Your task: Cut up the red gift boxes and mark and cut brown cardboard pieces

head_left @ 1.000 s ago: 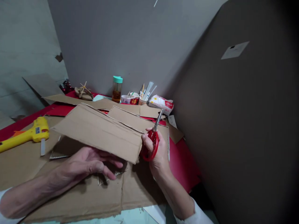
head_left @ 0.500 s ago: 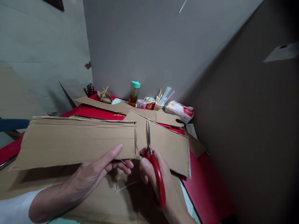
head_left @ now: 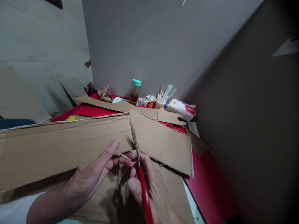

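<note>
My left hand [head_left: 100,165] holds up a long strip of cardboard [head_left: 63,140], thumb on its face and fingers underneath near the right end. In my right hand [head_left: 151,183] is a pair of scissors [head_left: 143,183] with red handles, gripped with the blades pointing up and away. The blades lie along the strip's right end, close to my left fingertips; whether they touch the edge I cannot tell. Behind the blades, a second cardboard piece [head_left: 163,140] slants across the table, with a ragged corrugated right edge.
More cardboard [head_left: 100,199] covers the table below my hands. Red sheeting [head_left: 210,186] shows at the right. Along the grey wall stand a teal-lidded bottle [head_left: 135,92], a cup of pens and sticks [head_left: 161,104], a bowl [head_left: 149,101] and a tissue pack [head_left: 181,109].
The scissors have moved left, from beside the strip to its right end, and turned more edge-on. The strip has shifted left and tilted, its left end lower.
</note>
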The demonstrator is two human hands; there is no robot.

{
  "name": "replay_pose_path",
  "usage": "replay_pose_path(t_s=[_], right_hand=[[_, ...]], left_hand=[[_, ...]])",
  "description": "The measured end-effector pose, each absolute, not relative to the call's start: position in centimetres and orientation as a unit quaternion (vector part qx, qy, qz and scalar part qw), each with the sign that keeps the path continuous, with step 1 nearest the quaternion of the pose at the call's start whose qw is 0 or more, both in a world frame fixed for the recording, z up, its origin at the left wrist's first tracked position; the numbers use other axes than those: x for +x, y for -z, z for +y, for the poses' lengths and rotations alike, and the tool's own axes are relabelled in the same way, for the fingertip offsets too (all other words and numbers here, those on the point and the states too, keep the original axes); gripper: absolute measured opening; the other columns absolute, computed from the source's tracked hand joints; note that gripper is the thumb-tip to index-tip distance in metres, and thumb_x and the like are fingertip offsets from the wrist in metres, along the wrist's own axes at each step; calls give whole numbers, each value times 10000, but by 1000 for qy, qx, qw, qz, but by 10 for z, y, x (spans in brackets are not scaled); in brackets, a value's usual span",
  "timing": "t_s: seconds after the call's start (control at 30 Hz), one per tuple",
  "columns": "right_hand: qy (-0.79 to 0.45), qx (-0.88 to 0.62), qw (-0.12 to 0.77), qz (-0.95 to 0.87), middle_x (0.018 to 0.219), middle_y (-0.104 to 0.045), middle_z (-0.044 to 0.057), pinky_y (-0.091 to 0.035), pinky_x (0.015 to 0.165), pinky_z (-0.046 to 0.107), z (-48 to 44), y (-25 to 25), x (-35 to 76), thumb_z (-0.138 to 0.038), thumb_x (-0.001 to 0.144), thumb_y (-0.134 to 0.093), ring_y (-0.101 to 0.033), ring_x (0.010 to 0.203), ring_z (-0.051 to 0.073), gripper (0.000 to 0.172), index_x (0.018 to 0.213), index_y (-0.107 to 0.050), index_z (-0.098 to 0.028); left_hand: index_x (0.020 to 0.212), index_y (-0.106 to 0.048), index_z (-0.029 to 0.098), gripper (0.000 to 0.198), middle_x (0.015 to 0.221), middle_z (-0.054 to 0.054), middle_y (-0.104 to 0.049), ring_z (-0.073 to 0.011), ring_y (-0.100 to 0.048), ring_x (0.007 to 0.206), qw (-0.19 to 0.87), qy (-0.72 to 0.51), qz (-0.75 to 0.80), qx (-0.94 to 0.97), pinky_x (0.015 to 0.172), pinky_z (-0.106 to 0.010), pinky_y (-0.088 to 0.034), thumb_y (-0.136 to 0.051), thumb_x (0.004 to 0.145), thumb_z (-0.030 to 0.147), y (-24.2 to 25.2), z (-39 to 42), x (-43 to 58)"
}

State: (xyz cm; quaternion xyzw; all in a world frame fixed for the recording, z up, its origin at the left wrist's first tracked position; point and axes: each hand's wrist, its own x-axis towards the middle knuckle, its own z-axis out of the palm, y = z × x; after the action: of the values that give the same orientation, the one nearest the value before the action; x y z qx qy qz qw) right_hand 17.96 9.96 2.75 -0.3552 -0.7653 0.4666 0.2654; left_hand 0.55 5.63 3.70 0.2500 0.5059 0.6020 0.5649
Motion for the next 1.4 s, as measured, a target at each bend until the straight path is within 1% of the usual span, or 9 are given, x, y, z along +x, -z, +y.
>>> replay_pose_path(t_s=[0.2, 0.4, 0.53, 0.6, 0.7, 0.8, 0.97, 1.23, 1.4], right_hand=[[-476, -351, 252, -766, 950, -651, 27, -475, 702, 356, 100, -34, 180, -489, 890, -590, -631, 838, 237, 380, 1186, -528, -259], [-481, -362, 235, -763, 913, -636, 24, -469, 697, 367, 99, -37, 180, -494, 888, -591, -625, 819, 240, 404, 1206, -514, -256], [-484, -367, 227, -762, 943, -630, 27, -461, 684, 346, 97, -37, 181, -499, 854, -637, -611, 829, 232, 372, 1117, -531, -259], [-484, -364, 228, -762, 962, -626, 28, -457, 679, 338, 97, -38, 181, -489, 855, -632, -604, 830, 226, 350, 1101, -533, -260], [-484, -363, 235, -761, 962, -621, 25, -452, 672, 333, 95, -39, 180, -474, 857, -623, -597, 817, 222, 398, 1182, -522, -266], [-485, -368, 242, -755, 970, -619, 24, -451, 658, 327, 95, -40, 179, -480, 858, -620, -595, 805, 218, 419, 1205, -519, -268], [-478, -354, 248, -765, 974, -625, 26, -456, 667, 328, 97, -38, 179, -523, 888, -582, -597, 808, 216, 375, 1144, -522, -256], [-459, -328, 311, -765, 920, -653, -8, -452, 741, 306, 97, -40, 173, -391, 947, -558, -601, 803, 177, 159, 1025, -550, -252], [-441, -312, 332, -773, 828, -603, -26, -426, 673, 268, 99, -38, 172, -356, 960, -558, -562, 711, 148, 116, 1001, -558, -248]], left_hand=[[847, -778, 183, 390, 895, -96, -779, -272, -730, 935, 578, -599, 508, 223, 972, -385, -571, -711, 821, 567, -34, 54, 8], [751, -779, 129, 478, 833, -121, -779, -262, -726, 906, 592, -602, 504, 183, 922, -311, -581, -822, 680, 599, -52, 60, 16], [740, -775, 174, 474, 827, -74, -782, -249, -724, 895, 591, -626, 478, 177, 899, -294, -585, -883, 572, 604, -54, 62, 17], [781, -773, 181, 459, 855, -74, -784, -263, -725, 926, 582, -621, 490, 189, 926, -317, -575, -847, 634, 610, -49, 61, 14], [863, -771, 171, 438, 919, -95, -783, -294, -718, 979, 586, -601, 499, 215, 973, -365, -555, -735, 780, 600, -39, 57, 10], [888, -765, 178, 403, 916, -97, -778, -291, -716, 972, 594, -600, 486, 227, 968, -369, -555, -695, 828, 571, -36, 54, 9], [823, -766, 170, 423, 810, -80, -760, -251, -711, 858, 604, -598, 477, 223, 909, -348, -567, -679, 839, 584, -40, 56, 13], [817, -775, 146, 424, 847, -101, -761, -217, -688, 826, 622, -609, 446, 207, 894, -331, -552, -715, 824, 566, -44, 58, 19], [818, -790, 151, 454, 839, -54, -763, -178, -677, 787, 623, -616, 445, 188, 807, -255, -552, -796, 724, 594, -42, 59, 21]])
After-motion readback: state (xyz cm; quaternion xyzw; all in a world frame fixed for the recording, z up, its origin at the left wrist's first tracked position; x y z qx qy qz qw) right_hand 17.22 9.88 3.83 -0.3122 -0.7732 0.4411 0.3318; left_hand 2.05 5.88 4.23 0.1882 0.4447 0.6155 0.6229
